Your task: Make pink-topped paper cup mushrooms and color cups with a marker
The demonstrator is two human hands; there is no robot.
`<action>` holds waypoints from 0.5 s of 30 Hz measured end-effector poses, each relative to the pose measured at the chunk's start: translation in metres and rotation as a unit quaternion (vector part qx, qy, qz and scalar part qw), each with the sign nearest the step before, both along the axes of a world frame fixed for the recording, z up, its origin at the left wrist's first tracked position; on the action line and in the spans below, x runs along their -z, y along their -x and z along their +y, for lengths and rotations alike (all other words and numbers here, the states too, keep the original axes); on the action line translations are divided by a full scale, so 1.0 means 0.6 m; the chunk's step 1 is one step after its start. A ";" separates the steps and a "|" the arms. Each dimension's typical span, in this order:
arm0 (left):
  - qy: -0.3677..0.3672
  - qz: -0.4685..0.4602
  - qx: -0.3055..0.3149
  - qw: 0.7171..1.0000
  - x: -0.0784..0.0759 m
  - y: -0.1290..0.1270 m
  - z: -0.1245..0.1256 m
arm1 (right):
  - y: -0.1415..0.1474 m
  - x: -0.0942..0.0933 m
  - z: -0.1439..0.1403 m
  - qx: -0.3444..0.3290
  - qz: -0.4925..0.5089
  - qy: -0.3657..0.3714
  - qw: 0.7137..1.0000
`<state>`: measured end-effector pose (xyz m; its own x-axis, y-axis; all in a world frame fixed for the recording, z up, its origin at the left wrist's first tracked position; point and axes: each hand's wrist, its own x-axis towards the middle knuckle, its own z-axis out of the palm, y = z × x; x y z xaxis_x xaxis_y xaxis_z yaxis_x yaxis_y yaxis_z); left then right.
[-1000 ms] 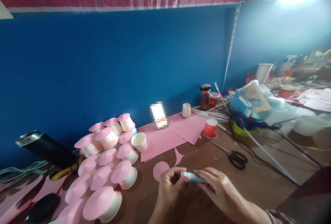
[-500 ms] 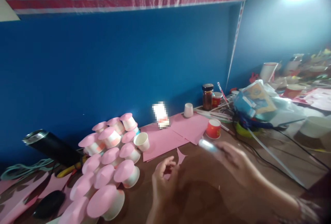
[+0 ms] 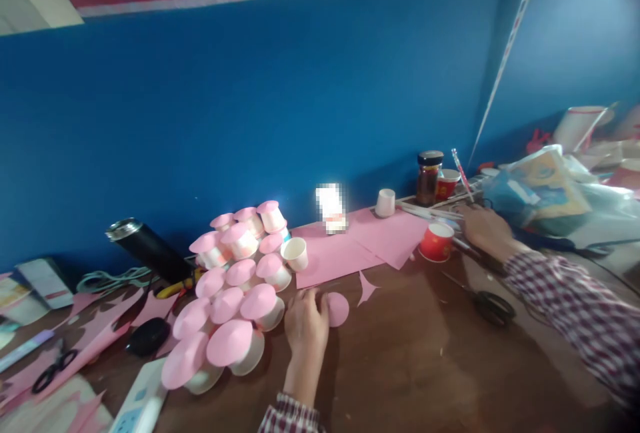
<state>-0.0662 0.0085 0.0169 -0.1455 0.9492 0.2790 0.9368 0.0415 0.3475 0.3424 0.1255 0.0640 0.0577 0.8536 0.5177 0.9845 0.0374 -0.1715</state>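
My left hand [image 3: 306,319] rests low on the brown table, its fingers curled at the left edge of a round pink paper disc [image 3: 339,309]. Just left of it stand several white paper cups topped with pink paper cones [image 3: 257,303]. An uncapped pale paper cup [image 3: 295,254] stands behind the hand. At the right, my right hand [image 3: 486,227] reaches down among white sticks [image 3: 427,211] and cables; its fingertips are hidden there, so I cannot tell what they hold. A red paper cup [image 3: 436,243] and black-handled scissors [image 3: 493,307] are close to that hand.
Pink paper sheets [image 3: 345,256] lie along the blue wall, with a bright pixelated patch [image 3: 331,209] above them. A dark jar [image 3: 429,178] and plastic bags [image 3: 545,186] stand at the right. A black flask [image 3: 150,249], pink scraps [image 3: 95,319] and a power strip [image 3: 140,396] are at the left.
My right hand has moved away, up and right, to the sticks; the light-coloured object it held no longer shows in it. My left hand has lowered beside the pink disc. The view has shifted.
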 end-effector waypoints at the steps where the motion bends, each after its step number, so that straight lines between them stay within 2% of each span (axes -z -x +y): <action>1: 0.001 0.001 0.002 1.000 -0.001 -0.003 -0.001 | 0.002 -0.001 -0.011 0.007 -0.003 0.000 1.000; 3: -0.001 0.008 0.008 1.000 -0.002 -0.009 -0.003 | 0.016 -0.001 -0.043 0.030 -0.004 -0.010 1.000; 5: 0.003 0.014 0.010 1.000 -0.003 -0.015 -0.004 | 0.046 0.005 -0.089 0.040 0.029 -0.058 0.997; 7: 0.007 0.000 0.018 1.000 -0.001 -0.024 -0.006 | 0.099 0.020 -0.145 -0.041 0.110 -0.037 0.992; 8: 0.004 -0.018 0.027 0.999 0.000 -0.029 -0.007 | 0.132 0.030 -0.175 -0.092 0.175 -0.006 0.980; 9: -0.004 -0.042 0.040 0.998 0.002 -0.034 -0.008 | 0.168 0.041 -0.203 -0.143 0.243 0.050 0.958; 11: -0.026 -0.105 0.072 0.992 0.007 -0.042 -0.011 | 0.240 0.064 -0.247 -0.221 0.361 0.184 0.887; 12: -0.035 -0.135 0.084 0.987 0.009 -0.045 -0.012 | 0.271 0.074 -0.261 -0.240 0.413 0.223 0.850; 13: -0.040 -0.159 0.090 0.982 0.010 -0.046 -0.013 | 0.298 0.082 -0.269 -0.257 0.457 0.250 0.814; 15: -0.034 -0.172 0.091 0.980 0.009 -0.046 -0.015 | 0.334 0.092 -0.271 -0.261 0.521 0.259 0.770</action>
